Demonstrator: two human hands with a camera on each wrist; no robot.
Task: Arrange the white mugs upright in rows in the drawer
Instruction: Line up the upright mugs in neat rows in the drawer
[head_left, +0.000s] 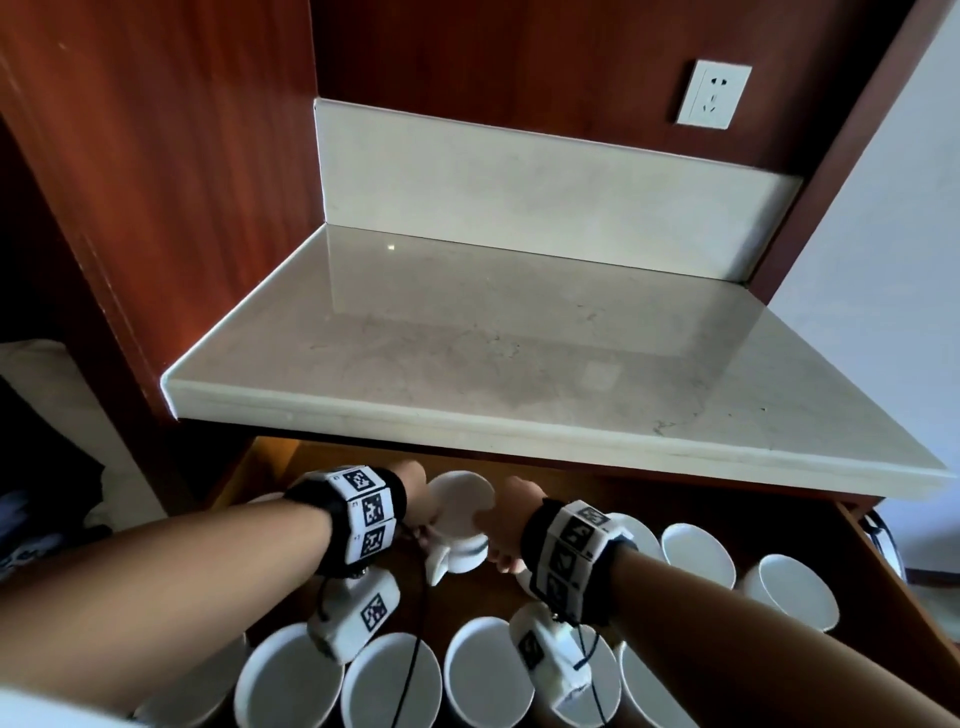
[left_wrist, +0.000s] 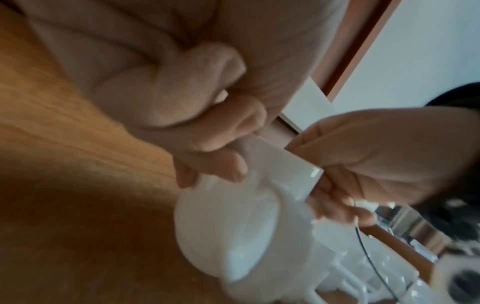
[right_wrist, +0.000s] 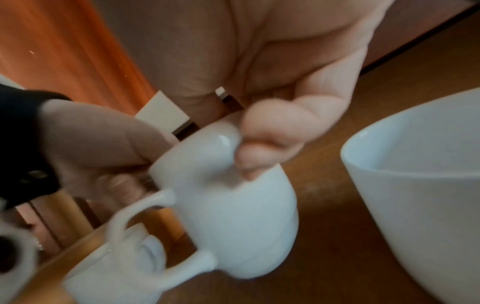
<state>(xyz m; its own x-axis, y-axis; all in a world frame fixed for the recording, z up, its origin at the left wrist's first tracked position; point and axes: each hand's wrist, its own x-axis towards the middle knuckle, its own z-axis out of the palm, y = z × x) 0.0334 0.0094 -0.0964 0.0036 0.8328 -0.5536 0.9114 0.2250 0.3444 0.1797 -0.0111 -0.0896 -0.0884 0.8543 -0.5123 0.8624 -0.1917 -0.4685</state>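
Observation:
Both hands hold one white mug (head_left: 461, 512) (left_wrist: 228, 222) (right_wrist: 228, 214) above the back of the open wooden drawer (head_left: 462, 597). It is tilted, mouth facing up and away, handle (head_left: 435, 567) pointing toward me. My left hand (head_left: 418, 522) (left_wrist: 223, 164) grips its left side with fingers curled over the rim. On the right side, my right hand (head_left: 501, 530) (right_wrist: 259, 156) pinches the rim. Several other white mugs stand upright: a front row (head_left: 389, 680) and more at the right (head_left: 696, 553).
A pale marble countertop (head_left: 519, 353) overhangs the drawer's back edge just above the hands. The drawer's right wall (head_left: 883, 582) runs beside the right mugs. An upright mug (right_wrist: 420, 185) stands close on the right of the held one. Bare drawer floor lies under it.

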